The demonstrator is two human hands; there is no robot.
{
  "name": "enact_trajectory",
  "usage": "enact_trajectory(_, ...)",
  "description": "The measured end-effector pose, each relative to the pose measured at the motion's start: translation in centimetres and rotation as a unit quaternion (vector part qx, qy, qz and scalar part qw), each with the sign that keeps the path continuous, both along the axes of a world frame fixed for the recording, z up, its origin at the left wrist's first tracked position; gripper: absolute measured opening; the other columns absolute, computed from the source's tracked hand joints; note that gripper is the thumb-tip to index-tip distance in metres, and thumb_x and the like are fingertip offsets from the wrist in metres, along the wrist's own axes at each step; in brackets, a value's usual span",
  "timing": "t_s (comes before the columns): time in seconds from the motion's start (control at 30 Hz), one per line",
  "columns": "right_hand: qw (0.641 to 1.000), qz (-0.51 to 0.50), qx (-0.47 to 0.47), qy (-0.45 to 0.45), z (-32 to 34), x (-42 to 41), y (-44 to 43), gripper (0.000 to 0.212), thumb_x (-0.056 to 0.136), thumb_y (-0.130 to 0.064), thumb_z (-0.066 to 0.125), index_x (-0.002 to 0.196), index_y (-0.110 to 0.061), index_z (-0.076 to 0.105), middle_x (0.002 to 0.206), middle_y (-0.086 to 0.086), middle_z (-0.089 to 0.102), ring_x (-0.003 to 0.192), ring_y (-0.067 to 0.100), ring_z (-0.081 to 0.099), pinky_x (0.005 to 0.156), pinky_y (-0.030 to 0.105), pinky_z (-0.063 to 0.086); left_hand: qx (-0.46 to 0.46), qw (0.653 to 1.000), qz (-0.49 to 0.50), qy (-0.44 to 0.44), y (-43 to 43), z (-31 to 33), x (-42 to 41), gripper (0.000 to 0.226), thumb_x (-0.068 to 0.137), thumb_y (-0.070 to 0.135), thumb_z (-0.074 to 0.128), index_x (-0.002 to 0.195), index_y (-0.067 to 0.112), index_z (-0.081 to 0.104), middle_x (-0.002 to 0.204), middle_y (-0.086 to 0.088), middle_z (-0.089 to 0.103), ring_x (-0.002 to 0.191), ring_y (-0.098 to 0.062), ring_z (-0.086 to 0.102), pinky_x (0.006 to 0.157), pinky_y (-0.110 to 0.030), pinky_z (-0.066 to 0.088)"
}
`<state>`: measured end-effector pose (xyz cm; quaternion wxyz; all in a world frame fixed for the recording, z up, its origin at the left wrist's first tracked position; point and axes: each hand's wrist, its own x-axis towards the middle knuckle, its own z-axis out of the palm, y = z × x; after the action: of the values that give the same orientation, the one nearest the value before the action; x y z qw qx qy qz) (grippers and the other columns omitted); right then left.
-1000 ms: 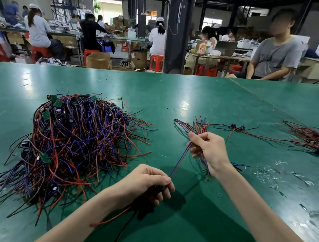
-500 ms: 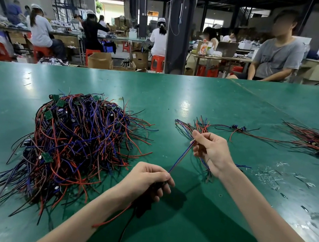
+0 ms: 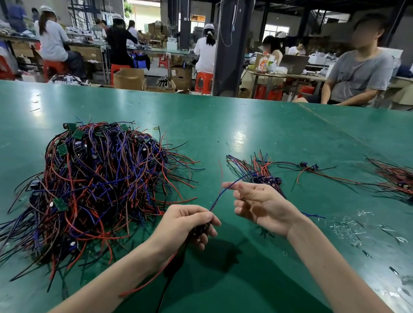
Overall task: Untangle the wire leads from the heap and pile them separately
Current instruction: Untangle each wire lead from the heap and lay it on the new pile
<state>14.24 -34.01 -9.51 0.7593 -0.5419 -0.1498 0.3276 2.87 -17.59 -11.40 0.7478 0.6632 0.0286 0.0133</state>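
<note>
**While one lead was held clear of the heap**

Head view. As the left hand (image 3: 186,225) gripped the dark connector end of a single wire lead (image 3: 217,198), fingers clamped round it, the lead's long axis ran up and rightward toward the sorted pile (image 3: 259,171). This pile lay on the desk (image 3: 243,311) just beyond the right hand (image 3: 265,207). The right hand, the nearer to that pile, hovered beside the lead's free end, its fingers (image 3: 231,186) apart and holding nothing. The heap (image 3: 104,180) lay left of both hands.
</note>
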Motion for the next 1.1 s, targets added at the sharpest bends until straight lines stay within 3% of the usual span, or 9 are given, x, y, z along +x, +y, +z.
enact_trajectory(0.2, 0.999, 0.039, -0.005, 0.004, -0.2, -0.6, 0.3, 0.026, 0.080, -0.014, 0.058, 0.099, 0.002, 0.067, 0.064, 0.003, 0.050, 0.053, 0.009, 0.046, 0.049, 0.020, 0.045, 0.012, 0.998, -0.055, 0.032, -0.3, 0.3, -0.4, 0.031, 0.092, 0.007, 0.053, 0.068, 0.008, 0.072, 0.058, -0.009, 0.063, 0.043, -0.011, 0.052, 0.041, -0.019, 0.042)
enact_trajectory(0.37, 0.998, -0.052, 0.000, -0.019, 0.0, -0.8, 0.7, 0.009, 0.072, -0.016, 0.068, 0.075, -0.007, 0.066, 0.058, 0.002, 0.057, 0.047, 0.009, 0.049, 0.045, 0.019, 0.045, 0.013, 0.997, -0.059, 0.036, -0.4, 0.4, -0.4, 0.031, 0.092, 0.006, 0.052, 0.068, 0.008, 0.071, 0.058, -0.009, 0.063, 0.043, -0.011, 0.051, 0.041, -0.019, 0.042)
enact_trajectory(0.47, 0.991, -0.106, -0.033, -0.080, -0.1, -0.8, 1.0, 0.009, 0.074, -0.014, 0.072, 0.075, -0.010, 0.063, 0.062, 0.001, 0.062, 0.048, 0.009, 0.053, 0.045, 0.020, 0.047, 0.012, 0.998, -0.051, 0.041, -0.3, 0.4, -0.3, 0.030, 0.092, 0.006, 0.053, 0.068, 0.008, 0.071, 0.058, -0.009, 0.063, 0.043, -0.011, 0.051, 0.042, -0.019, 0.042)
enact_trajectory(0.6, 0.984, -0.125, -0.030, -0.124, 0.0, -1.0, 1.3, 0.007, 0.089, 0.000, 0.058, 0.085, -0.002, 0.064, 0.072, 0.008, 0.069, 0.049, 0.010, 0.055, 0.046, 0.019, 0.046, 0.014, 0.998, -0.045, 0.051, -0.2, 0.2, -0.2, 0.032, 0.092, 0.006, 0.053, 0.066, 0.009, 0.070, 0.058, -0.009, 0.063, 0.043, -0.011, 0.051, 0.041, -0.019, 0.042)
enact_trajectory(0.83, 0.991, -0.115, 0.052, -0.046, 0.6, -0.8, 0.6, 0.011, 0.090, 0.003, 0.053, 0.092, 0.005, 0.064, 0.071, 0.012, 0.069, 0.054, 0.010, 0.061, 0.055, 0.018, 0.054, 0.010, 0.998, -0.044, 0.049, -0.2, 0.2, -0.1, 0.033, 0.092, 0.007, 0.053, 0.065, 0.010, 0.072, 0.058, -0.008, 0.063, 0.043, -0.011, 0.051, 0.041, -0.018, 0.042)
enact_trajectory(0.97, 0.980, -0.170, 0.102, 0.007, 0.8, -0.3, 0.5, 0.009, 0.089, 0.001, 0.055, 0.085, 0.005, 0.061, 0.066, 0.012, 0.068, 0.051, 0.010, 0.062, 0.052, 0.018, 0.054, 0.019, 0.998, -0.046, 0.043, -0.3, 0.2, -0.2, 0.031, 0.093, 0.006, 0.053, 0.068, 0.007, 0.071, 0.058, -0.009, 0.063, 0.044, -0.011, 0.052, 0.042, -0.019, 0.042)
enact_trajectory(1.1, 0.967, -0.235, 0.093, -0.012, 0.2, 0.0, 0.5, 0.006, 0.083, 0.004, 0.063, 0.078, 0.001, 0.061, 0.062, 0.011, 0.067, 0.048, 0.012, 0.061, 0.049, 0.019, 0.053, 0.020, 0.998, -0.042, 0.036, -0.3, 0.3, -0.1, 0.030, 0.093, 0.005, 0.051, 0.070, 0.005, 0.071, 0.058, -0.010, 0.063, 0.044, -0.012, 0.052, 0.042, -0.020, 0.042)
